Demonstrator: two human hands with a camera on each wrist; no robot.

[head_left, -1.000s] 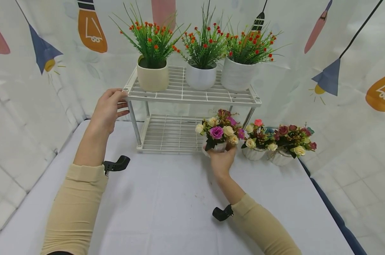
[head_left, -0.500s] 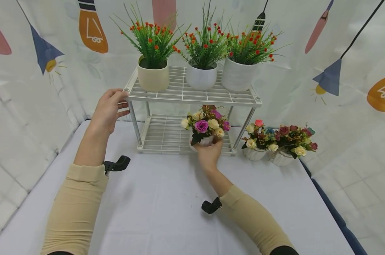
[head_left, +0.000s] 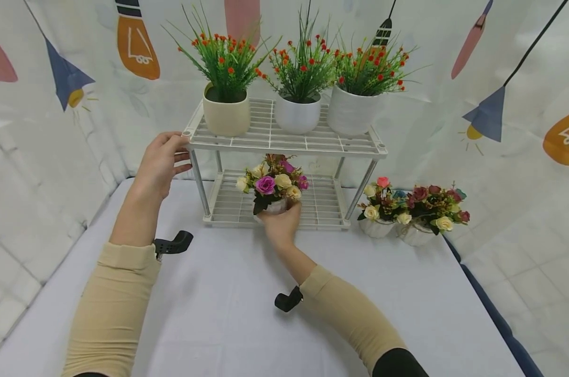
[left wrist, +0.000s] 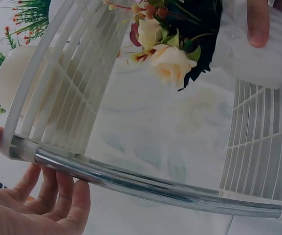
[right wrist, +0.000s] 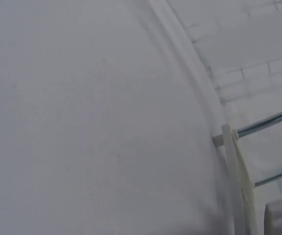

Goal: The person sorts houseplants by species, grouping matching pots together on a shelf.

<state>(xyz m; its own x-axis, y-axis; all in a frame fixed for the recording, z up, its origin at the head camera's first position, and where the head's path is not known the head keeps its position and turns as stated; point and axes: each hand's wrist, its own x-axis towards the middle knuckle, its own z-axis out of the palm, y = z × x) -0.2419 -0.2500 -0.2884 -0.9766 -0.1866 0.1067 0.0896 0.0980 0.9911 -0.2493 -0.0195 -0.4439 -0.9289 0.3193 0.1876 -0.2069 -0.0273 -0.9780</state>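
A white two-tier wire rack [head_left: 275, 142] stands on the table. My left hand [head_left: 157, 162] holds its upper left corner; in the left wrist view the thumb lies on the corner and the fingers [left wrist: 75, 208] are by the metal post. My right hand [head_left: 282, 225] grips the white pot of an artificial flower arrangement [head_left: 266, 185] with purple and cream roses, between the two tiers at the lower shelf [head_left: 319, 204]. Whether the pot touches the shelf, I cannot tell. The right wrist view catches only part of the pot [right wrist: 281, 218], with no hand visible.
On the upper tier stand a cream pot [head_left: 226, 116], a white pot [head_left: 297, 112] and a wider white pot [head_left: 352, 111], with grass and red-orange flowers. Two more small flower pots [head_left: 376, 226] [head_left: 415, 234] stand right of the rack. A patterned curtain hangs behind.
My right hand has carried the flower pot leftward from the rack's right end toward the middle of the lower tier. My left hand stays on the corner.
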